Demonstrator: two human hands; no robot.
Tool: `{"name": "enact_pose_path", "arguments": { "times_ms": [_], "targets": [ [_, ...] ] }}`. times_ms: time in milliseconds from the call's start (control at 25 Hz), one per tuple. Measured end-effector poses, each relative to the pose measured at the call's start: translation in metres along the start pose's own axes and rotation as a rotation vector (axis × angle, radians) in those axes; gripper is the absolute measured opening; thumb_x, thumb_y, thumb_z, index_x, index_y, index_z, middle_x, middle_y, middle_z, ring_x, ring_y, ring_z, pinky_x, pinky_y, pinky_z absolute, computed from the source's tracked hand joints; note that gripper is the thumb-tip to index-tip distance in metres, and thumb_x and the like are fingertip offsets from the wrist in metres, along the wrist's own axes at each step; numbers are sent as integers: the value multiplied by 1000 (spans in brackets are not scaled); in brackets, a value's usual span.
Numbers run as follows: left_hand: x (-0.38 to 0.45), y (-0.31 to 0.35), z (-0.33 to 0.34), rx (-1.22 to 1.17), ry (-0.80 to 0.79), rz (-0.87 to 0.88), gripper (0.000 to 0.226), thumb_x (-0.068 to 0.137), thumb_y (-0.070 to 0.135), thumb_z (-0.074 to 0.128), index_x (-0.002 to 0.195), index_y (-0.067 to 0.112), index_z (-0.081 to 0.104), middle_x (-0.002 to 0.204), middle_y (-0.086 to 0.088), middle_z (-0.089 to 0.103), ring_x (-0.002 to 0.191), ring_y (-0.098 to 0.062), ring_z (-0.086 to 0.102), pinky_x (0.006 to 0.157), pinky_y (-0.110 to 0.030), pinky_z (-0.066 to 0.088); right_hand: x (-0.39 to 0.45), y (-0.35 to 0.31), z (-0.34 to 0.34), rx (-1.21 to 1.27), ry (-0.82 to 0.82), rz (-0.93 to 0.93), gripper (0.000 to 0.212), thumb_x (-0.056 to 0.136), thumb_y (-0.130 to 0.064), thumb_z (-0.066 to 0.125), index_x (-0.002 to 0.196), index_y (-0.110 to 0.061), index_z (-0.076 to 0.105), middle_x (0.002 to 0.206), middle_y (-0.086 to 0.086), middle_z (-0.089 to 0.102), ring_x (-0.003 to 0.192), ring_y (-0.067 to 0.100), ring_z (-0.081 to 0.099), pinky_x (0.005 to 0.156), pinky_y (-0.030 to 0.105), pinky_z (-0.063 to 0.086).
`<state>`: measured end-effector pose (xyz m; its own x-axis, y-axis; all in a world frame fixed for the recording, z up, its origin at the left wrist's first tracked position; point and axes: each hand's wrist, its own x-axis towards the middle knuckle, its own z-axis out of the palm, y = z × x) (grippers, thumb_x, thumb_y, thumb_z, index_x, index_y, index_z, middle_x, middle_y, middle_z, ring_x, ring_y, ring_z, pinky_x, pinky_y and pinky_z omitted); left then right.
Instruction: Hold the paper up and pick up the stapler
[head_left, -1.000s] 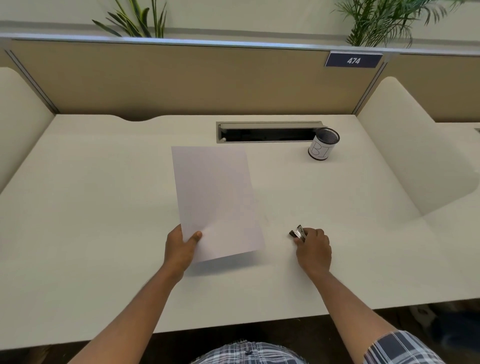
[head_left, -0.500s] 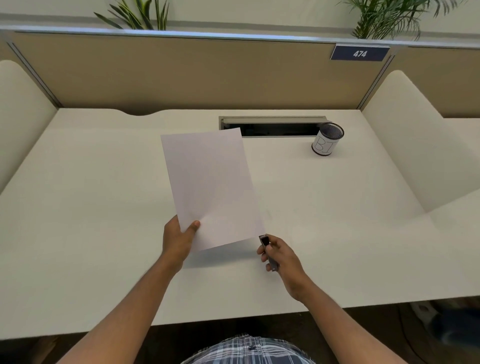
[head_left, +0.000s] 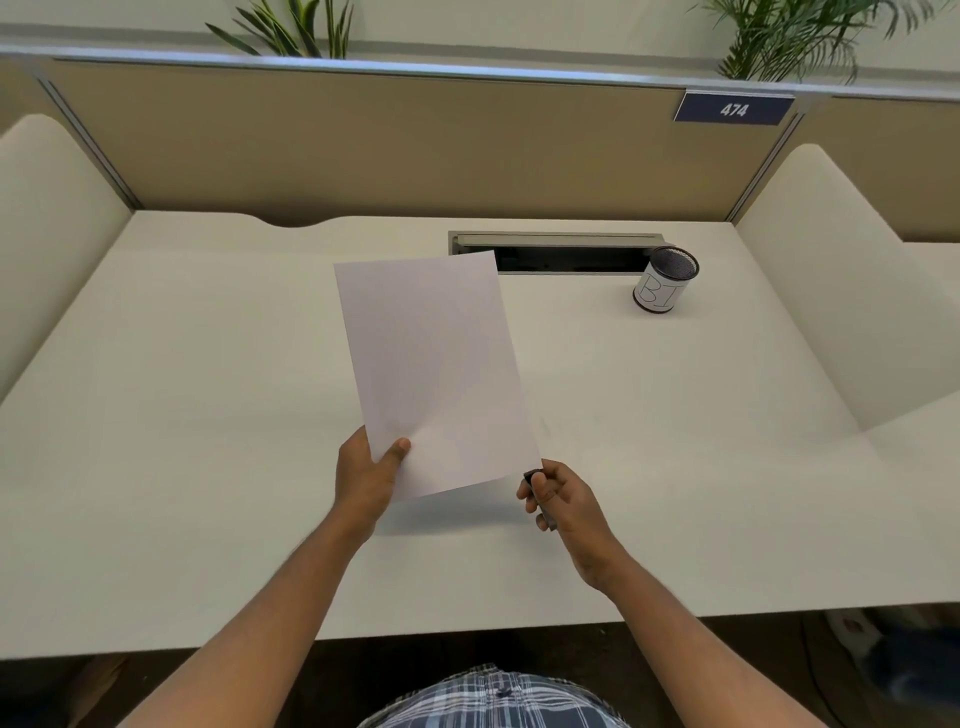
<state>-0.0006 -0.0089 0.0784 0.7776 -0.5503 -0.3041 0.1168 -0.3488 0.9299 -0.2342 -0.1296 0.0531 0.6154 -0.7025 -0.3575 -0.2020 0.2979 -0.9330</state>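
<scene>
White paper (head_left: 434, 374), pinched at its lower corner by your left hand (head_left: 366, 475), now has your right hand (head_left: 563, 501) beside it at lower centre, fingers clenched around a small stapler (head_left: 535, 480) just lifted off the desk (head_left: 675, 467).

A single wide-angle head view looks forward and steeply down from close above the desk (head_left: 675, 467), reaching the partition (head_left: 415, 150) and plants (head_left: 291, 31) behind.

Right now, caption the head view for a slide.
Left hand holds a blank paper sheet above the desk; right hand grips a small dark stapler at its corner.
</scene>
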Motion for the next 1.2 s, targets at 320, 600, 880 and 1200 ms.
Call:
{"name": "enact_pose_path", "arguments": {
  "times_ms": [320, 600, 880, 1200],
  "targets": [
    [0, -1, -1, 3, -2, 1, 32, 96, 17, 66, 127, 18, 61, 117, -1, 68, 105, -28, 64, 90, -38, 53, 2, -8, 2, -15, 8, -20, 28, 102, -34, 56, 117, -12, 64, 94, 3, 73, 81, 15, 59, 64, 27, 43],
    [-1, 0, -1, -11, -7, 0, 33, 97, 17, 65, 129, 17, 60, 119, -3, 67, 105, -28, 64, 89, -37, 52, 2, -8, 2, 2, 29, -25, 27, 102, -32, 56, 117, -13, 66, 90, 1, 74, 81, 15, 58, 63, 27, 41],
    [0, -3, 0, -10, -11, 1, 35, 96, 19, 67, 130, 15, 61, 120, -4, 70, 106, -28, 66, 92, -42, 55, 3, -8, 3, -10, 70, -13, 25, 104, -30, 55, 113, -10, 67, 86, -1, 73, 80, 15, 56, 64, 27, 40],
    [0, -2, 0, -14, -11, -6, 35, 96, 19, 67, 130, 17, 61, 119, -2, 69, 105, -28, 66, 92, -41, 55, 4, -6, 4, 9, 78, -12, 22, 104, -29, 55, 111, -12, 67, 84, -2, 71, 78, 13, 55, 63, 27, 38]
  ]
}}
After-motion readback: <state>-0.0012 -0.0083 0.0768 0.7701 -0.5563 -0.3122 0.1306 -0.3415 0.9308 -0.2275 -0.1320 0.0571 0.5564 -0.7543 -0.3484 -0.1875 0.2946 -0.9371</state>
